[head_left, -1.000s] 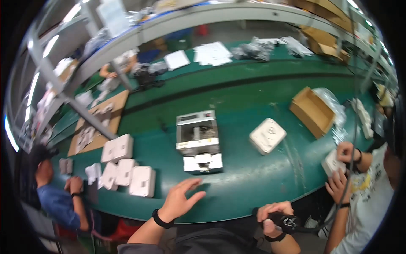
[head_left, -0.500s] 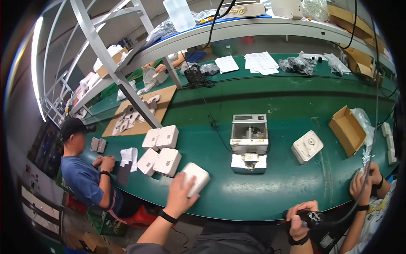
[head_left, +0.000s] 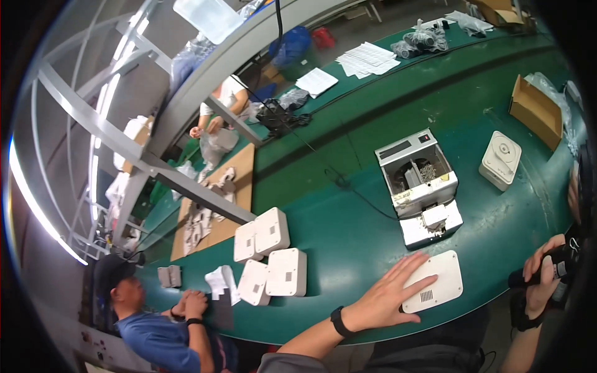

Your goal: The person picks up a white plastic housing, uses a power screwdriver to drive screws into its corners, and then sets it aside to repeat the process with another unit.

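My left hand [head_left: 388, 295] lies open with its fingers spread over the left part of a white plastic box [head_left: 444, 280]. The box rests on the green table near its front edge, showing a flat face with corner holes and a small slotted grille. At the right, my right hand [head_left: 540, 276] is closed round a black electric screwdriver [head_left: 518, 278], tilted with its tip to the left. Just beyond the box stands a screw feeder [head_left: 423, 186], with a heap of small screws inside.
Several similar white boxes [head_left: 287, 273] stand grouped at the left. One white box with a round dial [head_left: 501, 158] sits right of the feeder, near an open cardboard box [head_left: 538, 112]. A co-worker in blue [head_left: 155, 332] sits at the left; another person [head_left: 230, 99] works across the table.
My left hand has brought the white box rightward, from beside the grouped boxes to in front of the screw feeder. The view has turned and tilted. My right hand still holds the screwdriver.
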`<action>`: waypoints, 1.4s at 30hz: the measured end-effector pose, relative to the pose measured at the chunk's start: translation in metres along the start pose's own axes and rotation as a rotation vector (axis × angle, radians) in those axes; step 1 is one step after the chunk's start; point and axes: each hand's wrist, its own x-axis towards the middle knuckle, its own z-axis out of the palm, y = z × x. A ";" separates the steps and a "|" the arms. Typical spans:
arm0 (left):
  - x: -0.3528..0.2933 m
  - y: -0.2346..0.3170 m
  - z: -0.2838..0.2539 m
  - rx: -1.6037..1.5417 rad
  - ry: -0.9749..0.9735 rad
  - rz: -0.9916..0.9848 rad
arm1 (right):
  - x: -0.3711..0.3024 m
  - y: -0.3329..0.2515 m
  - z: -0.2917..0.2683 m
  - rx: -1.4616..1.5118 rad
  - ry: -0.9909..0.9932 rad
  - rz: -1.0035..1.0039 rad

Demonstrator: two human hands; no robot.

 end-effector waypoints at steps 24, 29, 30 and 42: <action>-0.023 -0.025 -0.018 -0.180 0.163 -0.136 | 0.066 -0.048 0.143 0.291 -0.359 0.079; -0.023 -0.019 -0.014 -0.161 0.189 -0.163 | 0.084 -0.034 0.191 0.102 -0.477 -0.021; -0.022 -0.018 -0.014 -0.165 0.193 -0.184 | 0.086 -0.028 0.193 0.091 -0.499 -0.036; -0.023 -0.020 -0.015 -0.144 0.235 -0.197 | 0.065 -0.030 0.172 0.077 -0.492 0.100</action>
